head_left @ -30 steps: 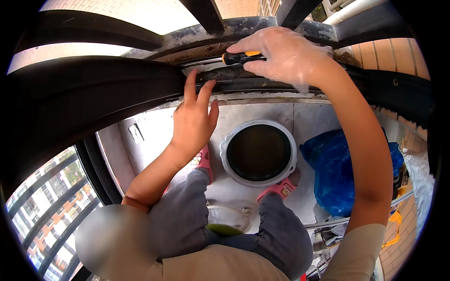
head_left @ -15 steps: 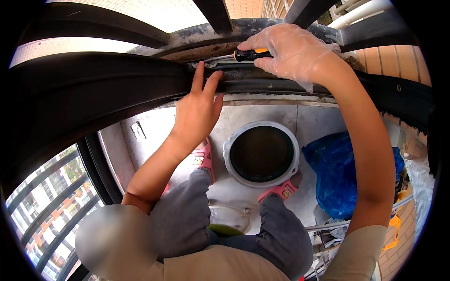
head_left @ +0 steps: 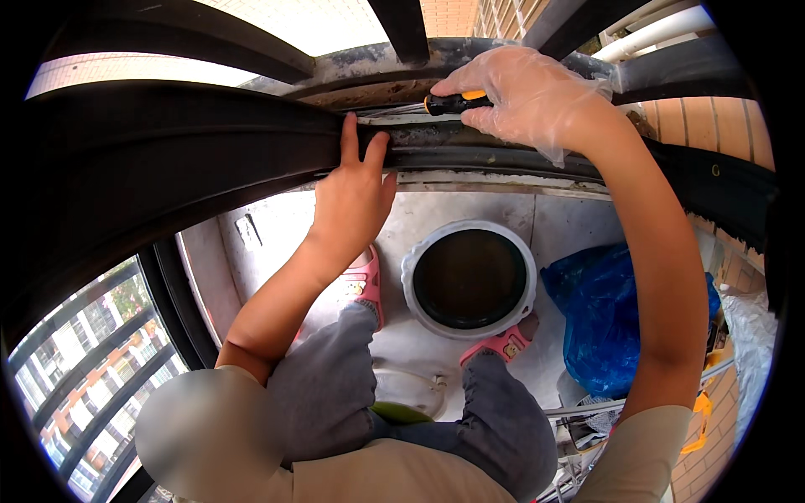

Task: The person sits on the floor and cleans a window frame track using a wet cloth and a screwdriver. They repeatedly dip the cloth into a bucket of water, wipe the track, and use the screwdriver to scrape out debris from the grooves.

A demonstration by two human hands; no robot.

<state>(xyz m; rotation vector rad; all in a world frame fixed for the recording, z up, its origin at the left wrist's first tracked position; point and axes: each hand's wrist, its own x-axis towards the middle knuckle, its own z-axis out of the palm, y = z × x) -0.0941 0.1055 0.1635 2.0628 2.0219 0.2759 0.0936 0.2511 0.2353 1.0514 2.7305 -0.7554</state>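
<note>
My right hand [head_left: 537, 105], in a clear plastic glove, grips a screwdriver [head_left: 457, 102] by its black and yellow handle. The thin metal shaft points left, lying along the gap at the outer side of the dark window frame [head_left: 503, 153]. A pale strip [head_left: 423, 119] runs along the frame just below the shaft. My bare left hand [head_left: 348, 201] rests on the frame's edge, its index and middle fingers stretched out and apart. Those fingertips touch the frame close to the shaft's far end, where the tip itself is hard to make out.
Beneath the frame stands a white-rimmed bucket [head_left: 408, 289] of dark, murky water, between my feet in pink sandals [head_left: 369, 281]. A blue plastic bag [head_left: 591, 323] lies to its right. Dark metal bars [head_left: 402, 33] cross beyond the frame.
The screwdriver and my right hand have shifted slightly right, and more of the shaft shows. My left fingertips have moved slightly left along the frame. The view has also shifted a little.
</note>
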